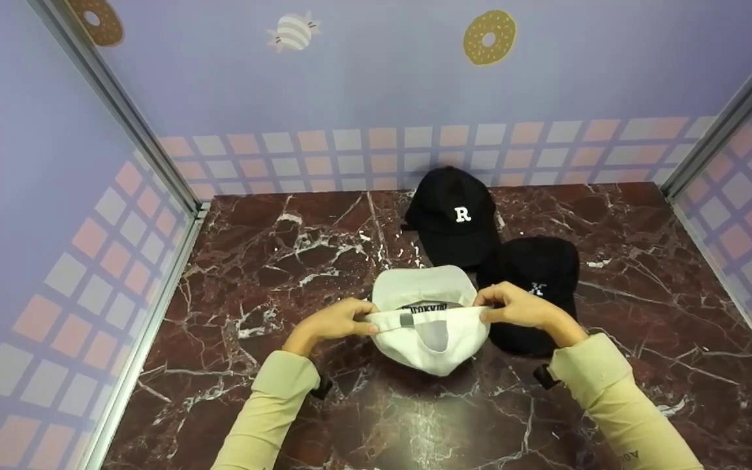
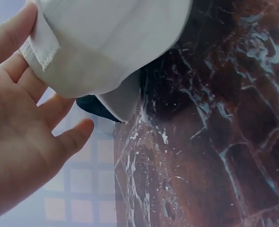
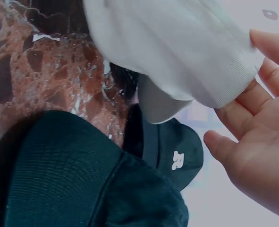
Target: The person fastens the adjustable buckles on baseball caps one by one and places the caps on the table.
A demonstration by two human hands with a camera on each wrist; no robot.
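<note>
A white baseball cap (image 1: 395,343) is held between my two hands, its back strap and opening toward me and its brim on the far side. Dark lettering (image 1: 424,308) shows inside it, partly hidden by the strap. My left hand (image 1: 339,320) pinches the left edge near the strap; in the left wrist view the thumb lies on one side of the fabric and fingers on the other. On the right edge, my right hand (image 1: 513,305) pinches the rim the same way. The cap's crown hangs downward; whether it touches the table cannot be told.
A black cap with a white R (image 1: 451,202) leans near the back wall. Another black cap (image 1: 546,261) lies beside my right hand, overlapping the first. Both are on a dark red marbled tabletop (image 1: 271,261), with patterned panels (image 1: 350,78) behind and at the sides.
</note>
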